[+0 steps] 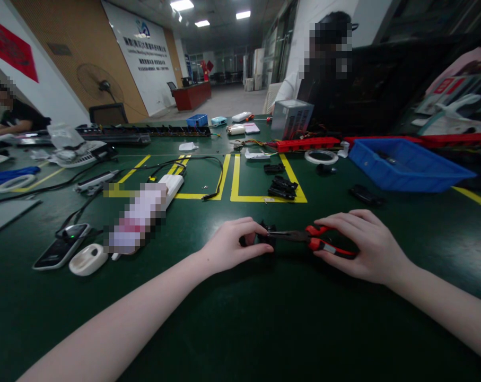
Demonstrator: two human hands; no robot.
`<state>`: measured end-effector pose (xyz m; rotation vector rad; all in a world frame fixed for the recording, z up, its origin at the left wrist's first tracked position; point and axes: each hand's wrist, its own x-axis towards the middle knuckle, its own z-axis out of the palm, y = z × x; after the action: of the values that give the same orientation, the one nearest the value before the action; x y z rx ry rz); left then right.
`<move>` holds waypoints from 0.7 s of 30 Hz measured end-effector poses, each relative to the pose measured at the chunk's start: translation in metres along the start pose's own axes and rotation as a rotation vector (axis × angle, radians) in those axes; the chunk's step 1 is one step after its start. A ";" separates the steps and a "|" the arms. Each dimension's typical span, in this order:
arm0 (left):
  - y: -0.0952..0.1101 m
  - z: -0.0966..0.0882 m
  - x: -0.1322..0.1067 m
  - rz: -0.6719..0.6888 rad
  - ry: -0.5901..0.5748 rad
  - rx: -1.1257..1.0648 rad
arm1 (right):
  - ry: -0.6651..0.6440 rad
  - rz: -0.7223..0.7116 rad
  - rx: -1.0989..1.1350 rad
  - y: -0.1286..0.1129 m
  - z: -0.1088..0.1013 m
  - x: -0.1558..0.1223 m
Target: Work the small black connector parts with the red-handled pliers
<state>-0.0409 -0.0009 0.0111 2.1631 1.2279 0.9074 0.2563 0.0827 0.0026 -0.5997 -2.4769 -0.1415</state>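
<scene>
My left hand (232, 245) pinches a small black plastic part (264, 236) against the dark green table (240, 318). My right hand (361, 245) is closed round the red handles of a pair of pliers (317, 241). The pliers' dark jaws point left and meet the black part. Both hands rest low on the table, near its middle. Fingers hide most of the part.
More black parts (282, 187) lie inside a yellow taped square (264, 180). A blue bin (407, 164) stands at the right, a white tape roll (321, 156) behind. Cables, a phone (61, 246) and a white oval device (88, 259) lie at the left. Other people sit across and far left.
</scene>
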 end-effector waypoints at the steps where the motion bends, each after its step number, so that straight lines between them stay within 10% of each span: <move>1: 0.000 0.000 0.000 -0.001 0.006 -0.002 | 0.002 -0.001 -0.001 0.000 0.000 0.000; 21: 0.000 0.001 0.000 -0.010 0.042 0.046 | 0.005 -0.042 -0.054 -0.002 -0.001 0.000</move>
<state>-0.0398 -0.0011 0.0106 2.1821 1.2899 0.9337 0.2565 0.0810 0.0033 -0.5688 -2.4889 -0.2266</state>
